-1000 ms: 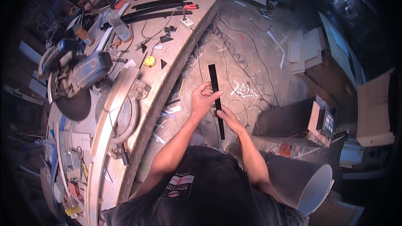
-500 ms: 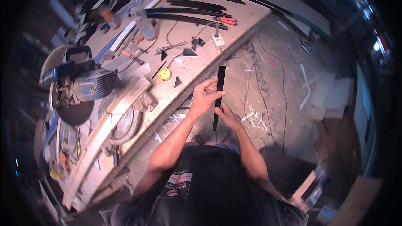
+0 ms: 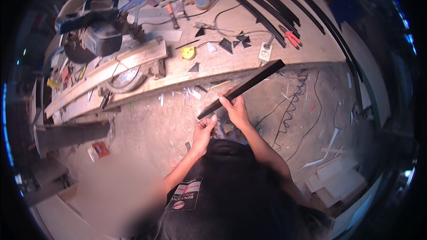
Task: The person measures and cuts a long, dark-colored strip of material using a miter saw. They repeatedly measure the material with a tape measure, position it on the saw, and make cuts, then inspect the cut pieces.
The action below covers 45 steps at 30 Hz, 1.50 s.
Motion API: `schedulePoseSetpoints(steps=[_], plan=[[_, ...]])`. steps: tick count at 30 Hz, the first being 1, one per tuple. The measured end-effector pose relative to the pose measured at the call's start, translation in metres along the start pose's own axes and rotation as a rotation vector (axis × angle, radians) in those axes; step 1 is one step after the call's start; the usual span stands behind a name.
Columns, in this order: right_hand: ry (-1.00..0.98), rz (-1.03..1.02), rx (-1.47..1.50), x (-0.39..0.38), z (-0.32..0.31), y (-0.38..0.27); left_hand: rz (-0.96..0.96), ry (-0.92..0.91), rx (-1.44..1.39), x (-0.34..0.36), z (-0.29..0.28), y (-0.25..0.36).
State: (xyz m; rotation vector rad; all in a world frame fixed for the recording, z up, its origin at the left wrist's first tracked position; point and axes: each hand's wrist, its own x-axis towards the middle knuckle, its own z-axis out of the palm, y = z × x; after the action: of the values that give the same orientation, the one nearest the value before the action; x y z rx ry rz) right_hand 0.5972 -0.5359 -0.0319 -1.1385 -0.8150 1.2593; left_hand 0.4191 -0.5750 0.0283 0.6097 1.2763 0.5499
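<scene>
Looking down from the head view, I take the long wooden workbench (image 3: pixel 249 62) as my landmark. Just off its near edge, in front of the person's chest, both bare hands are on a long black strip (image 3: pixel 242 88). The strip runs diagonally, its far end up at the bench's front edge, its near end low and toward the person's left.

Right hand (image 3: pixel 235 110): fingers wrapped around the strip near its lower third, a firm grasp from the underside and side. Left hand (image 3: pixel 203 131): sits at the strip's near tip, thumb and fingertips pinching or touching the end; I cannot tell how tightly it closes, but it is in contact with the strip.

On the bench top, far side from the hands: several more long black strips (image 3: pixel 267 4) lying side by side, some curved. Closer to the bench middle: small black triangular offcuts (image 3: pixel 227 44), a white power strip (image 3: pixel 265 52), red-handled pliers (image 3: pixel 290 36), a yellow tape measure (image 3: pixel 189 52). Toward the bench's left end: a miter saw (image 3: pixel 95 31) with pale wooden boards (image 3: pixel 111 73) lying along the bench beside it.

Below the bench, on the concrete floor (image 3: pixel 147 129): scraps and pale slivers scattered near the front edge, and a black cable (image 3: pixel 293 102) looping to the right of the hands. Pale board offcuts (image 3: pixel 333 178) lie stacked well to the right of the bench.
</scene>
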Motion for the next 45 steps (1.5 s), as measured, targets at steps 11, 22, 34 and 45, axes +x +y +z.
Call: schedulePoseSetpoints(steps=[11,22,34,45], plan=[[-0.149,0.584,0.248,0.007,0.089,0.002,0.53,0.258,-1.073,0.047,-0.026,0.0],[-0.823,0.424,-0.609,0.087,0.036,-0.073,1.147,0.834,-0.694,-0.019,-0.168,0.018],[-0.936,-0.514,-1.634,0.316,0.121,0.016,1.062,1.101,-0.914,-0.04,-0.117,0.041],[-0.994,-0.172,-0.536,0.221,0.053,-0.145,1.055,1.184,-0.88,-0.005,-0.019,0.043]])
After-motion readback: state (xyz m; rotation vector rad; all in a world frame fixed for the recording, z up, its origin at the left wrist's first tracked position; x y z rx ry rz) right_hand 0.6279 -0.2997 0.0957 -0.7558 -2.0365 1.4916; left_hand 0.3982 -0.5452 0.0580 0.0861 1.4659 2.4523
